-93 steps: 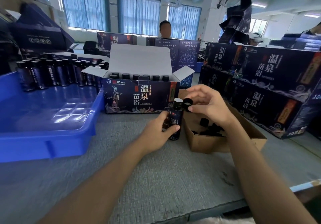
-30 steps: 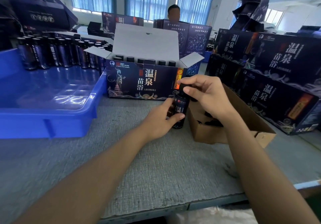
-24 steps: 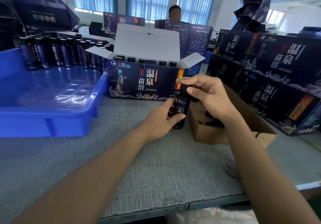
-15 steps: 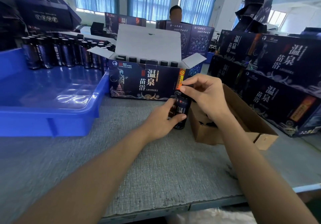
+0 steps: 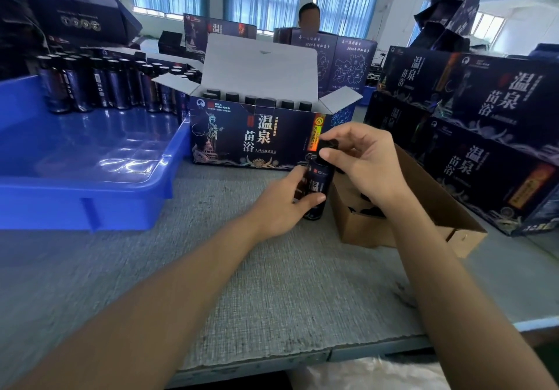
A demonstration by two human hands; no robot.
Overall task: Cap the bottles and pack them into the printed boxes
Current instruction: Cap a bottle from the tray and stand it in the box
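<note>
a blue tray [image 5: 90,202] sits well left of the left hand [image 5: 281,205], the open printed box [image 5: 251,138] stands just beyond it, and it grips the upright bottle [image 5: 317,184] while the right hand [image 5: 369,166] pinches the cap [image 5: 326,144] on top.

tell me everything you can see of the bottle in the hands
The bottle is small, dark and glossy, with a label bearing pale characters and a red mark. It stands upright on the grey table, beside the brown carton. The left hand grips its body; the right hand pinches the black cap at its top. How far the cap is seated is hidden.
</note>
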